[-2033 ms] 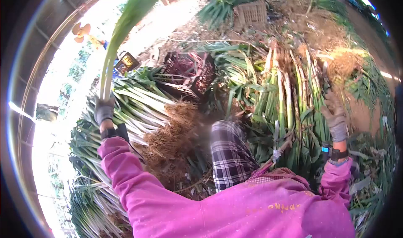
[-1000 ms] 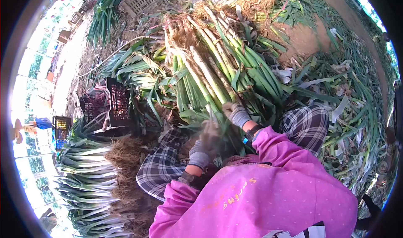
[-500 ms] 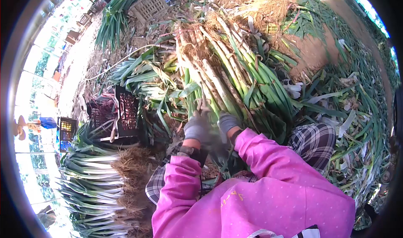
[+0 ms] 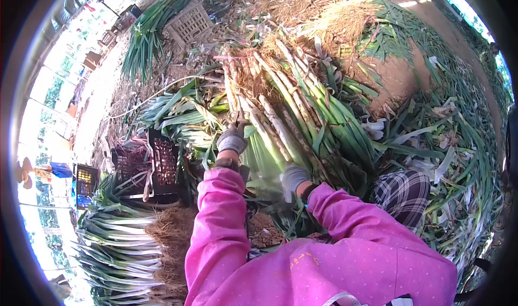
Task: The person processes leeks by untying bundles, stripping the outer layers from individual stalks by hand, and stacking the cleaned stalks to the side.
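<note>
My left hand (image 4: 233, 140), in a grey glove, is closed around a leek (image 4: 232, 93) on the left side of the pile. My right hand (image 4: 295, 176), also gloved, is lower and to the right, by the green ends of the piled leeks (image 4: 286, 128). Its fingers are curled, and a pale blur below them hides what they grip. Between the hands, broad green leaves (image 4: 261, 154) are smeared by motion. The pile's rooted ends point away from me, and several stalks carry brown, dirty outer skins.
Cleaned leeks (image 4: 121, 246) lie stacked at lower left, roots facing right. Beside them stands a dark plastic crate (image 4: 163, 157). A beige crate (image 4: 189, 22) and a green bundle (image 4: 145, 41) are at the back. Leaf scraps (image 4: 458, 165) cover the ground on my right.
My left hand has moved forward and left, away from the right hand, onto a leek in the pile. My right hand has dropped slightly. The crossed plaid legs are now less visible on the left.
</note>
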A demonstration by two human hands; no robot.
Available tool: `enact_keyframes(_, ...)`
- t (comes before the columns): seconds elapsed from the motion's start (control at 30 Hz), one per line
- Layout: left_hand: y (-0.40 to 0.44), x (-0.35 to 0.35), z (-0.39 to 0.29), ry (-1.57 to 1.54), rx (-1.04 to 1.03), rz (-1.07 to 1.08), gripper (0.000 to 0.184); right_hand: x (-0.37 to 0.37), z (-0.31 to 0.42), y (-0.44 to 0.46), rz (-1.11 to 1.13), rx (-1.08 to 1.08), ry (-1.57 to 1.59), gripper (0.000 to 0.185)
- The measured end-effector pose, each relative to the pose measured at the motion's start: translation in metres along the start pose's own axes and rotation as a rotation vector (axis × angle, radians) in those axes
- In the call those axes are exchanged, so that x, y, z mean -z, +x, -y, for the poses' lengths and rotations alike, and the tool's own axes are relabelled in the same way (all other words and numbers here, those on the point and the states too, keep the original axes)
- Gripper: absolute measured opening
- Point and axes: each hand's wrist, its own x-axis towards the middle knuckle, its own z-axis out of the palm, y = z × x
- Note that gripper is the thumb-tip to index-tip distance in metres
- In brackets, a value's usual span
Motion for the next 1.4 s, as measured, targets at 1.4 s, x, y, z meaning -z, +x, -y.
enact_keyframes(1.4,-0.206,-0.053,-0.154,-0.042,-0.049,0.199,0.066,-0.043,-0.085,-0.095,-0.279,0.022,-0.151,0.032)
